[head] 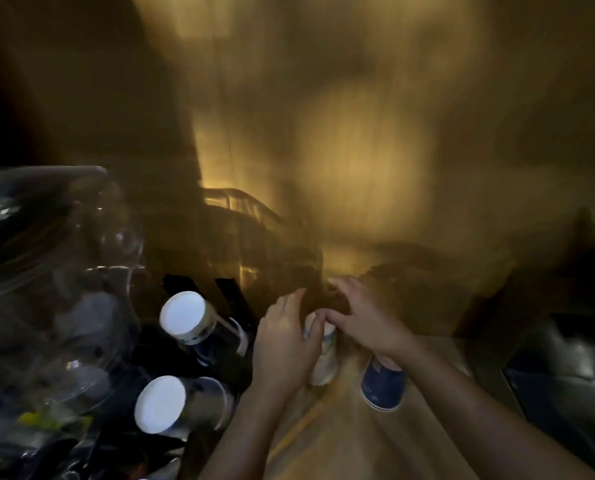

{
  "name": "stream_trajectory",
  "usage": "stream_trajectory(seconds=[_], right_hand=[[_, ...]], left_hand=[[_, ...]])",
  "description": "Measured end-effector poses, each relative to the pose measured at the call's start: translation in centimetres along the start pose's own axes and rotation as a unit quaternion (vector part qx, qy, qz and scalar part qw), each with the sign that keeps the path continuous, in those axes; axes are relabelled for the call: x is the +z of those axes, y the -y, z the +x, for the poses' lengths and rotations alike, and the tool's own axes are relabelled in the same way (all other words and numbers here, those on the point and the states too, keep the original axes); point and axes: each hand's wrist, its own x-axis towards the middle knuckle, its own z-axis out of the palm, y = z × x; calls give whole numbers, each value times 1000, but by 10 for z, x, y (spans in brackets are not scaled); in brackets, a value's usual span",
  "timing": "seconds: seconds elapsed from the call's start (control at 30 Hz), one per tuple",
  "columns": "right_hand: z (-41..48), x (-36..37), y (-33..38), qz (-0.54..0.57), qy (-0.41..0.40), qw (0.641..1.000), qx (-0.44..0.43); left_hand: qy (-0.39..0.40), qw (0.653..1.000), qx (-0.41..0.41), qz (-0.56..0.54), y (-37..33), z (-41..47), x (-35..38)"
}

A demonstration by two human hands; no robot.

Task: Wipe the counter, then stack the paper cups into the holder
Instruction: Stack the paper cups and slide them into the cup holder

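Observation:
The view is dim and motion-blurred. My left hand point(284, 344) and my right hand point(365, 317) meet over a pale upside-down paper cup point(325, 362) standing on the wooden counter point(327, 441). Both hands touch its top, with the left hand wrapped around its side. Just right of it, a dark blue paper cup point(384, 384) stands upside down under my right wrist. To the left, two stacks of cups lie with white bottoms facing me: an upper stack point(185, 317) and a lower stack point(161, 403). I cannot make out a cup holder.
A large clear plastic container point(46, 271) fills the left side. A wire rack point(240, 209) stands behind the hands. Something dark and shiny point(559, 355) lies at the right edge of the counter. A yellow-lit wall point(358, 150) rises behind.

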Motion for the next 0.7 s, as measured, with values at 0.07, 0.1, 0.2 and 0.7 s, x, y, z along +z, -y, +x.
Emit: stream_trajectory(seconds=[0.07, 0.1, 0.2, 0.7], right_hand=[[-10, -15, -25, -7, -7, 999, 45], [-14, -21, -38, -13, -7, 998, 64], [-29, -32, -72, -26, -4, 993, 112], [-66, 13, -159, 112, 29, 977, 180]], left_hand=[[40, 999, -15, -15, -3, 3, 29], [62, 998, -22, -19, -5, 3, 43], [129, 990, -36, -35, -9, 2, 82], [273, 903, -245, -224, 8, -30, 203]])
